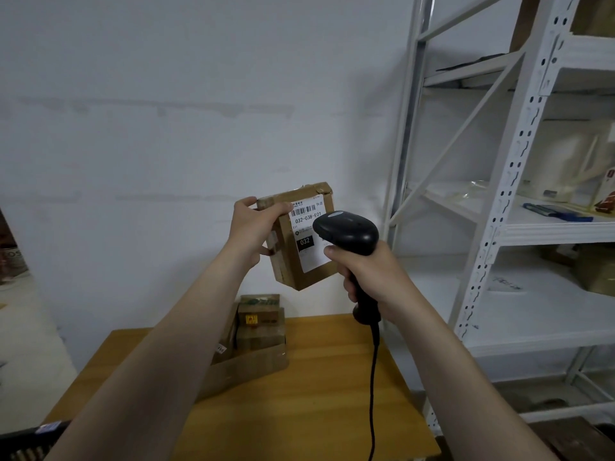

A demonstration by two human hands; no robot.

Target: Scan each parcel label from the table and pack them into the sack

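The left hand [253, 227] holds a parcel [312, 277] up in the air. Its fingers curl over the top left corner and its thumb lies on the front face. The label [307, 224] faces the person, with the barcode at its top, just right of the thumb.

The right hand [366, 274] is clenched round the handle of a scanner [347, 231], forefinger at the front where a trigger would sit. The scanner's head is above that hand and overlaps the label's right edge, very near or touching the parcel. Its cable [372, 377] hangs from below the hand, down over the table [316, 410].

My reading is that the scan of this parcel is in hand. No beam or light shows on the label, so whether the code has read I cannot tell.

As for progress, at least a few more parcels [261, 324] are stacked below the left hand and forearm, at the far side of the table. They sit on or in a flat piece of cardboard [253, 364], and the left forearm hides part of the pile. I cannot tell whether those have been scanned. The sack is not in view, so nothing shows how many parcels are packed.

What looks left is to finish this scan, put the parcel into the sack, then do the same for each parcel in the stack. On this showing the job is in its earlier or middle part, not near its end.
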